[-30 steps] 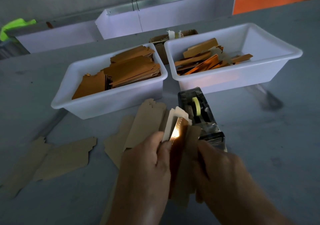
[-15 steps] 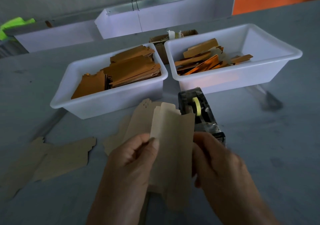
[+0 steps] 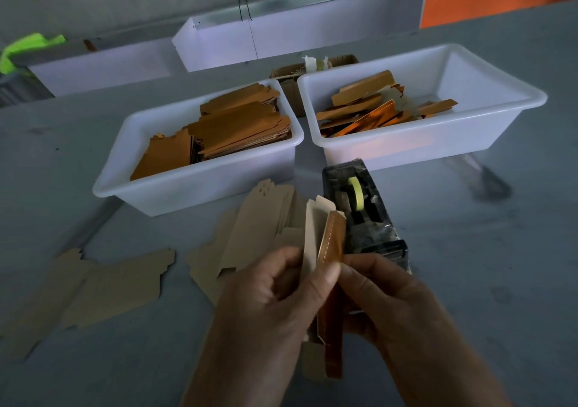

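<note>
**Holding a folded card piece between both hands, in front of the tape dispenser**

From my seat I see the left hand (image 3: 272, 300) with its fingers curled and its thumb pressed against the card piece (image 3: 330, 241), gripping the pale brown side. The right hand (image 3: 394, 300) pinches the same piece from the other side, thumb on the shiny orange face. The piece is long and narrow. Its long axis runs from near my chest up and away, and its tabbed top end points toward the tubs. The lower end hangs below the hands, above the table (image 3: 484, 297). The one marking I can make out is a pale dotted line along the orange edge; any lettering is too small for me to read.

Just behind the piece stands a dark tape dispenser (image 3: 372, 234) with a yellow roll (image 3: 357, 197) set in it. Flat brown card blanks (image 3: 250, 228) lie on the table to the left of the hands, with more (image 3: 109, 284) further left. Beyond these sit two white tubs side by side. The left tub (image 3: 200, 190) holds stacked orange blanks, and the right tub (image 3: 438, 153) holds folded orange pieces lying loose. A small cardboard box (image 3: 292, 97) sits behind the gap between the tubs.
</note>
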`<state>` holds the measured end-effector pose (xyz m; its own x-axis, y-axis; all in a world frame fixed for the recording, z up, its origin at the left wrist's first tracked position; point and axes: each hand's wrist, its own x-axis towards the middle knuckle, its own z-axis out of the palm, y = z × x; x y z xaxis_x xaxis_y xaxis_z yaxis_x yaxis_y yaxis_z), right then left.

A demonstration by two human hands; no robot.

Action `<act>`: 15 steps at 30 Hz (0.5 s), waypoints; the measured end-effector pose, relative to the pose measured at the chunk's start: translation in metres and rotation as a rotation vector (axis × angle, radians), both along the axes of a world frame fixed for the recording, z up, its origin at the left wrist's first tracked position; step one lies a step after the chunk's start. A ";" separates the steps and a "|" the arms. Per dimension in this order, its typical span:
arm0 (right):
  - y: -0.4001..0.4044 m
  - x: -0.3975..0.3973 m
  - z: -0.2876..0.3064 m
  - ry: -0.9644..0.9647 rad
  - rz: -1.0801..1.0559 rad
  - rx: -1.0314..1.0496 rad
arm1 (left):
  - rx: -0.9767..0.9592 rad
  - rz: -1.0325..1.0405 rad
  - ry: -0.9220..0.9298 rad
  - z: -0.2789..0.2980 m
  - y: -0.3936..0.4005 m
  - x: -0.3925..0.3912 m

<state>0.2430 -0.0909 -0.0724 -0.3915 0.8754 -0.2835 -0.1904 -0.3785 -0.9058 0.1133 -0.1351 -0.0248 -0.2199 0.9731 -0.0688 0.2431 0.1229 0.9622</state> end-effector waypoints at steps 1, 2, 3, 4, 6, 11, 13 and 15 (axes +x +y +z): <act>-0.001 0.000 0.001 0.003 -0.017 0.005 | -0.019 -0.001 -0.005 0.000 0.000 -0.001; -0.002 -0.001 0.002 0.017 -0.032 0.006 | -0.035 0.003 -0.014 -0.001 0.001 -0.001; -0.003 -0.001 0.003 0.039 -0.040 -0.001 | -0.051 0.000 -0.032 -0.002 0.002 0.000; -0.004 -0.001 0.004 0.062 -0.039 -0.012 | -0.073 -0.018 -0.063 -0.003 0.002 0.001; -0.005 -0.002 0.007 0.095 -0.037 -0.046 | -0.111 -0.074 -0.079 -0.006 0.003 0.004; -0.002 0.000 0.016 0.153 -0.113 -0.087 | -0.072 0.012 -0.001 -0.012 0.003 0.006; -0.001 0.001 0.019 0.141 -0.094 -0.068 | -0.034 0.046 0.026 -0.012 0.002 0.004; 0.000 0.004 0.023 0.133 -0.076 -0.075 | 0.002 0.056 0.066 -0.009 0.000 0.004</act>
